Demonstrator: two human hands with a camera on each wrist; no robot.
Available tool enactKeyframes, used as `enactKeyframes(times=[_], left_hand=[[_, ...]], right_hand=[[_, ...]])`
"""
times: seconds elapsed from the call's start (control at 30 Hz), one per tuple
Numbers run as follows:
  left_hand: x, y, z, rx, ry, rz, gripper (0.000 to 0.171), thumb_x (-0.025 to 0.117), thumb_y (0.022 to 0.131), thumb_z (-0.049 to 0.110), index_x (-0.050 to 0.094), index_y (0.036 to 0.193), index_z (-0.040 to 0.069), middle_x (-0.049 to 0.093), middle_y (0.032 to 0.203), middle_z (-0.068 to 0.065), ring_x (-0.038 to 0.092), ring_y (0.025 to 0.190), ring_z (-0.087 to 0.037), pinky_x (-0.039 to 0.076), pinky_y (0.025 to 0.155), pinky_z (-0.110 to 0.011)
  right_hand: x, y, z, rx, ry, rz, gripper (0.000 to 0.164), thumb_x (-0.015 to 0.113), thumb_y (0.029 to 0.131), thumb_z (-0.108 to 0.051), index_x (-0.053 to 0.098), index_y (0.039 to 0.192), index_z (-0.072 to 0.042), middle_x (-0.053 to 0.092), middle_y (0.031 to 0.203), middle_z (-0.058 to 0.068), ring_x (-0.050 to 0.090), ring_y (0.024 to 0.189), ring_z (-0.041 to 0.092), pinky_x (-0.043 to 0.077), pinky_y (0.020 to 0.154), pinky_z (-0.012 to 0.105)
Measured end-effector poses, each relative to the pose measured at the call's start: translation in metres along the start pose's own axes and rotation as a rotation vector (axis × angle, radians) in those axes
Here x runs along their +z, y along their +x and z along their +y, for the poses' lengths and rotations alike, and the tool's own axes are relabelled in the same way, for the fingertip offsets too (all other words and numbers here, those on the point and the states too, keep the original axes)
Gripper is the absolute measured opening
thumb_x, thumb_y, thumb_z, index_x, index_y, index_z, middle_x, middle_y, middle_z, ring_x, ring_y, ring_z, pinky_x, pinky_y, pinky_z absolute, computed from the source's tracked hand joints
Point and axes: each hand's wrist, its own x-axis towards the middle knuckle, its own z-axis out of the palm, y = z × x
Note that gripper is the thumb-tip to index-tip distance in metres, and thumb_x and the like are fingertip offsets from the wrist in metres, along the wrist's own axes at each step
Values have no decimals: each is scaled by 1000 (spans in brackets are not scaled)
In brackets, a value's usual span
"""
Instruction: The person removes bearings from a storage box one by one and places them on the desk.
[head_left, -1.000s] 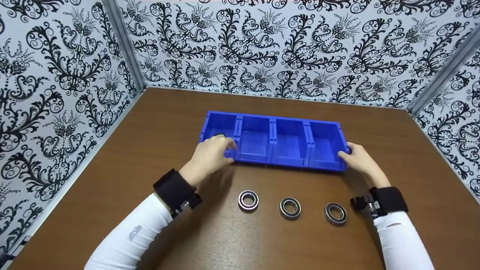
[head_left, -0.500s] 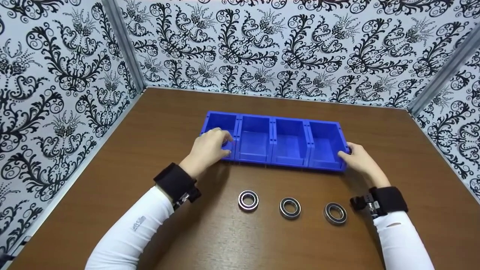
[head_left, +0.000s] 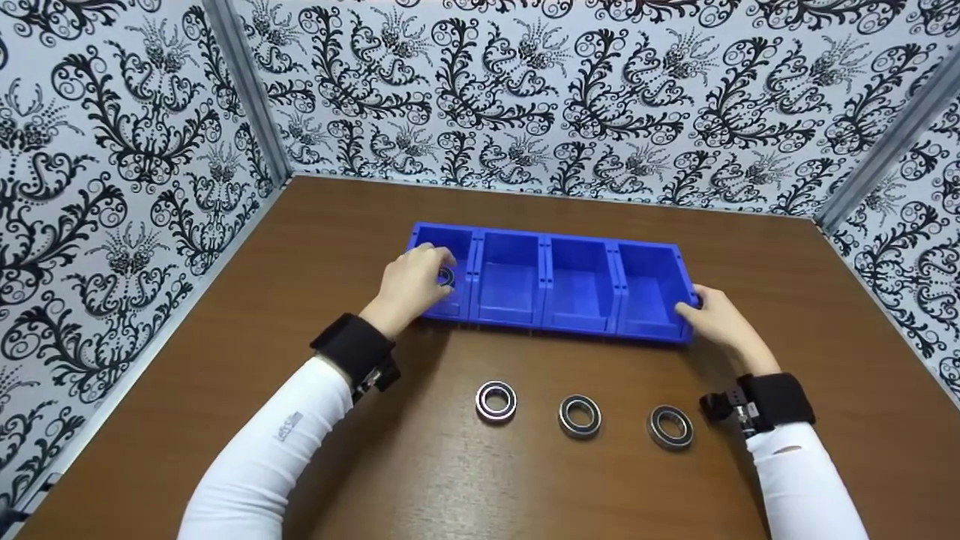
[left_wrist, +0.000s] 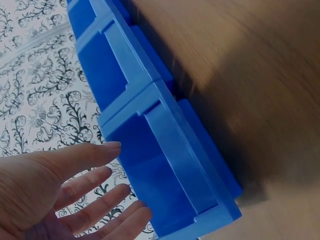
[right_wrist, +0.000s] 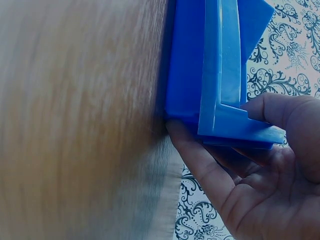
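Observation:
My left hand (head_left: 412, 281) is over the leftmost bin of a blue four-part bin row (head_left: 510, 313), its fingers and thumb apart. Between thumb and fingers, a ball bearing (head_left: 446, 276) shows inside that bin, partly covered by the hand. In the left wrist view nothing lies in the fingers (left_wrist: 107, 212), and the bearing is hidden. At the other end, my right hand (head_left: 716, 319) grips the outer wall of the rightmost bin. Its thumb (right_wrist: 267, 107) is on the inner side of the rim, with fingers outside and under the bin's corner.
Three more bearings lie flat on the brown table (head_left: 420, 487) in front of the bins: a left one (head_left: 496, 402), a middle one (head_left: 580, 416) and a right one (head_left: 670, 427). Patterned wall panels (head_left: 525, 105) stand behind and at both sides.
My left hand has shifted left and away from me over the leftmost bin, and its fingers have spread off the bearing, which is now inside. The right hand keeps its grip in place.

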Motion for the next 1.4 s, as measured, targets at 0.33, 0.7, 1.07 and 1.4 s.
enactKeyframes(times=[0.33, 0.7, 1.07, 1.4], left_hand=[[4, 11, -6, -16, 36, -19, 38, 78, 86, 15, 71, 123, 7, 72, 122, -15, 69, 116, -38, 59, 91, -56], [13, 20, -9, -43, 46, -49, 42, 77, 85, 13, 70, 126, 6, 70, 126, -17, 68, 119, -37, 59, 95, -55], [23, 22, -7, -68, 69, -57, 43, 75, 84, 8, 70, 127, 3, 70, 127, -20, 68, 118, -39, 59, 94, -56], [30, 27, -8, -70, 124, -61, 39, 71, 84, 3, 71, 123, 3, 70, 122, -23, 69, 113, -44, 60, 92, -58]], right_hand=[[1, -1, -2, 10, -31, 2, 52, 46, 102, -9, 39, 142, 23, 60, 127, 42, 68, 98, 28, 50, 70, 12], [1, -2, 0, 0, -23, 10, 51, 46, 102, -9, 41, 141, 23, 61, 125, 42, 69, 92, 21, 51, 69, 12], [1, -1, 1, -9, -43, 22, 52, 48, 101, -9, 41, 141, 24, 61, 124, 42, 69, 93, 25, 50, 68, 13], [0, -1, 0, -5, -36, 12, 51, 46, 103, -9, 40, 141, 24, 60, 125, 44, 70, 95, 28, 51, 68, 12]])
